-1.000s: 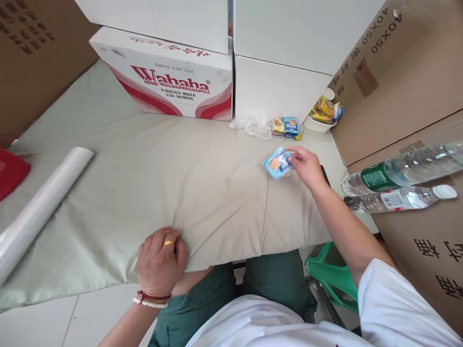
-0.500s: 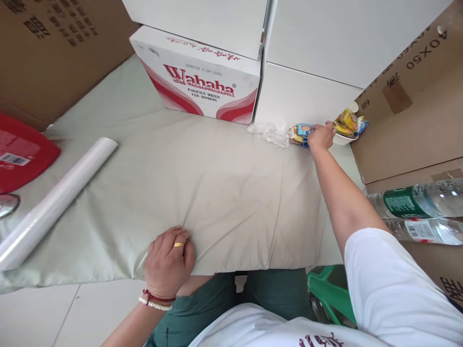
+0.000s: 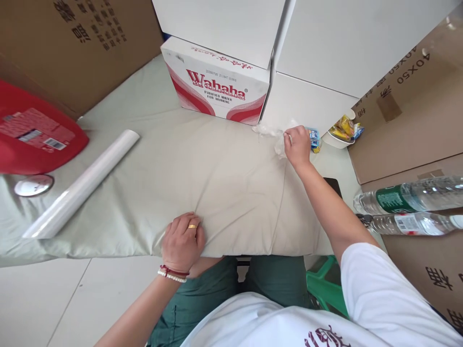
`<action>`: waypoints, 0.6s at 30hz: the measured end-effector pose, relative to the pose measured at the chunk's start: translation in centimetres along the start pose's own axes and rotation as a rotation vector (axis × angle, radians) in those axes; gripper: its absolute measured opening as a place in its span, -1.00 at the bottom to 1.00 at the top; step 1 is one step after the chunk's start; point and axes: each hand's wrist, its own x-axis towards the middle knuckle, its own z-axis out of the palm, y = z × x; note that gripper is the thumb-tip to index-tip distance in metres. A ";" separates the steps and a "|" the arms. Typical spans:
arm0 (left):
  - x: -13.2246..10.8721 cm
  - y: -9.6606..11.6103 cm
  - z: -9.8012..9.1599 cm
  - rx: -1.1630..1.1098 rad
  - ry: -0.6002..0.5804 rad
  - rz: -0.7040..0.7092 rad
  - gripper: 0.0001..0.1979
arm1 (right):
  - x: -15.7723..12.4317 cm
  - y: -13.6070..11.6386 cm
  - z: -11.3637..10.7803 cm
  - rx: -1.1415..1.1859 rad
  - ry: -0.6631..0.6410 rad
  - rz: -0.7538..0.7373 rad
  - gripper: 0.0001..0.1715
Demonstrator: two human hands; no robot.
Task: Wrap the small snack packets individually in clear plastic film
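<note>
Reaching across the cloth-covered counter [image 3: 217,180], the right hand [image 3: 298,146] pinches at a crumpled piece of clear plastic [image 3: 279,147], thumb and forefinger drawn together so that its grip is closed on the film. That plastic lies near the back of the counter, spreading to the left of the hand toward the lower right corner of the Wahaha water carton [image 3: 220,82]. Just to the right of the same hand, partly hidden by it, sit blue-and-yellow snack packets [image 3: 314,137], and beyond them stands a white bowl [image 3: 337,141] holding more yellow and blue packets [image 3: 346,125] beside a cardboard box [image 3: 408,130]. The left hand [image 3: 183,241] rests palm down at the front edge, fingers bent on the cloth, a gold ring [image 3: 192,226] on one finger; its underside is hidden, so whether its grip holds anything cannot be told. Over on the left lie a slanting white roll [image 3: 83,183], a round silvery disc [image 3: 34,185] and a red container [image 3: 39,132]. At the far right, two clear bottles [image 3: 412,197] appear side by side, and a green stool [image 3: 329,289] shows below the counter's edge.
</note>
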 end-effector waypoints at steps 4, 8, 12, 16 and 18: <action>0.0 0.0 0.1 -0.010 -0.030 -0.039 -0.86 | -7.2 -2.9 -4.3 0.405 0.170 0.172 -0.63; 0.2 -0.1 -0.1 -0.090 -0.021 -0.087 -0.86 | -15.3 -3.3 -6.2 0.994 0.141 0.572 -0.61; 0.0 1.3 -0.7 -0.275 0.081 -0.262 -0.92 | -21.8 -2.6 -6.0 1.259 0.189 0.933 -0.47; 0.4 5.8 -1.3 -0.855 -0.220 -0.593 -0.73 | -25.8 -4.9 -5.5 1.158 0.197 0.816 -0.60; 1.5 8.3 -1.5 -1.211 -0.425 -0.712 -0.55 | -26.7 -7.2 -5.3 1.059 0.049 0.625 -0.67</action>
